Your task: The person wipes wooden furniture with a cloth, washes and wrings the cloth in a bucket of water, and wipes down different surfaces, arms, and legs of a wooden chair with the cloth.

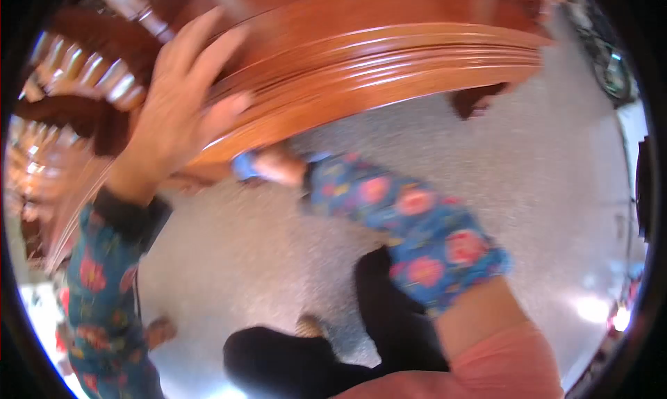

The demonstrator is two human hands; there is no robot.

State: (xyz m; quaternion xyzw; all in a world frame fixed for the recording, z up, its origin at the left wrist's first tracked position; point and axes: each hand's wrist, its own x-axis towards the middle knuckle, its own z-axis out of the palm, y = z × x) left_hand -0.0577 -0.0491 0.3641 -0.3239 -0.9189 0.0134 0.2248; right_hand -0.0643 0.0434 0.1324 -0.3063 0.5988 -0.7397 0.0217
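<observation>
Fingers spread, my left hand (170, 104) is at the upper left, over or against the moulded edge of a polished reddish-brown wooden piece (389, 62). It holds nothing. Below that edge, my right hand (278, 164) reaches left, closed around a blue cloth (244, 165); its fingers are blurred and partly hidden. Both forearms wear blue floral sleeve covers with dark cuffs.
Turned wooden spindles (94, 69) stand at the left. A short wooden foot (478, 100) juts from under the piece at the right. Speckled grey floor (542, 170) lies below. A wheeled vehicle (611, 72) shows at the far upper right.
</observation>
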